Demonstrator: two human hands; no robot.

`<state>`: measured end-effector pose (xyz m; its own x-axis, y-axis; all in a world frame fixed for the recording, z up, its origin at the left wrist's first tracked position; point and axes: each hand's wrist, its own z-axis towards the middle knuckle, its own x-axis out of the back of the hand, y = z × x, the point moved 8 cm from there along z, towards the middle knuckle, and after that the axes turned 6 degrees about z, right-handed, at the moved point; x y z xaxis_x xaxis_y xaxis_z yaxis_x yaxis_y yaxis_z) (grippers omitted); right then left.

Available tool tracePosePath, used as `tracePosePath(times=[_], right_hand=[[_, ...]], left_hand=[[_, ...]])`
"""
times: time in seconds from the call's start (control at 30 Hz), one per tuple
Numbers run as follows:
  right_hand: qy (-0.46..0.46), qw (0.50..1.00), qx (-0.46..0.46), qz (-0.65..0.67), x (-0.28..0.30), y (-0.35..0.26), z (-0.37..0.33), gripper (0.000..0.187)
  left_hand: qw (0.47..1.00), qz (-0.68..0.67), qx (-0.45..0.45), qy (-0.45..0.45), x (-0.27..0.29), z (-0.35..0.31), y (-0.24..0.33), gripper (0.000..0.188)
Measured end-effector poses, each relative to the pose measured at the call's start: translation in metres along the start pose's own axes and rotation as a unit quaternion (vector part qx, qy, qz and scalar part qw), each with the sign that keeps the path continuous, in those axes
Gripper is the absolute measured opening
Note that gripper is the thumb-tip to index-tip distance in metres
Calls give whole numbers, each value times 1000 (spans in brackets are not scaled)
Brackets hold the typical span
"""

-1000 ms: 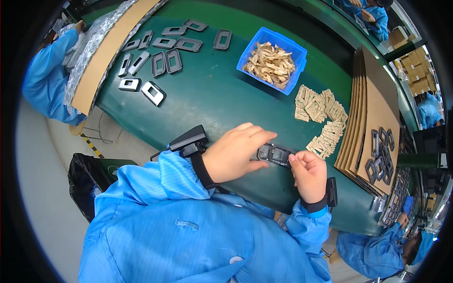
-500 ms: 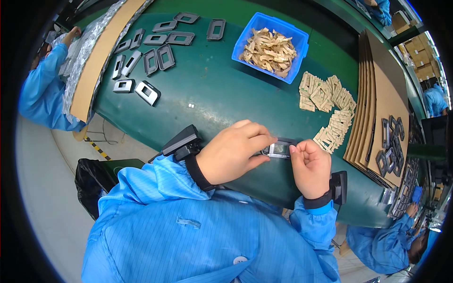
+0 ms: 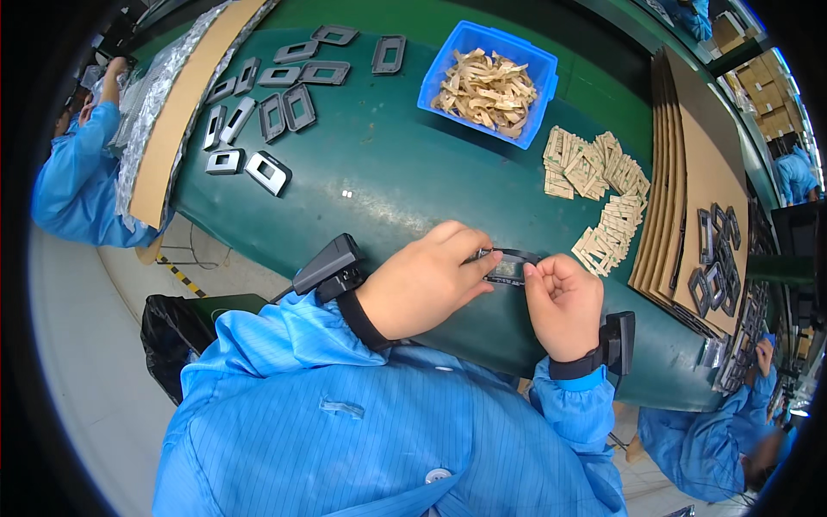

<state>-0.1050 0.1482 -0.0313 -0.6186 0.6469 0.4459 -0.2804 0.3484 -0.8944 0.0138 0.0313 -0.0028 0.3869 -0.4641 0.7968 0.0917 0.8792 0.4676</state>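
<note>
Between my two hands is a small dark plastic frame (image 3: 508,270) with a rectangular window, tilted a little. My left hand (image 3: 426,280) pinches its left end between thumb and fingers. Curled fingers and a pressed thumb of my right hand (image 3: 566,303) grip its right end. My fingers cover both ends of the frame, and whether a small strip is also in the right hand cannot be made out. Close to the right hand, several pale paper-backed adhesive strips (image 3: 610,234) lie in overlapping rows on the green table (image 3: 345,164).
A blue bin (image 3: 548,77) full of tan peeled strips stands at the far side. Several dark and silver frames (image 3: 269,172) lie at the far left. Stacked cardboard sheets (image 3: 676,189) line the right, with more frames on top. Co-workers in blue sit on both sides.
The frame between my hands has tilted, showing a darker edge toward me. Both hands keep nearly the same place, the left thumb and fingers having shifted slightly on it.
</note>
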Motion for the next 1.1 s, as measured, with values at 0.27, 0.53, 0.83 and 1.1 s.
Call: tracePosePath(times=[0.27, 0.53, 0.83, 1.1], right_hand=[[2, 1000, -12, 23, 0, 7, -1, 19], [-14, 999, 24, -29, 0, -10, 0, 19], [71, 976, 124, -165, 0, -28, -10, 23], [95, 995, 42, -14, 16, -11, -4, 23]], left_hand=[[998, -31, -41, -39, 2, 0, -8, 35], [997, -22, -56, -39, 5, 2, 1, 21], [992, -32, -101, -70, 2, 4, 3, 16], [995, 31, -92, -29, 1, -12, 38, 23]])
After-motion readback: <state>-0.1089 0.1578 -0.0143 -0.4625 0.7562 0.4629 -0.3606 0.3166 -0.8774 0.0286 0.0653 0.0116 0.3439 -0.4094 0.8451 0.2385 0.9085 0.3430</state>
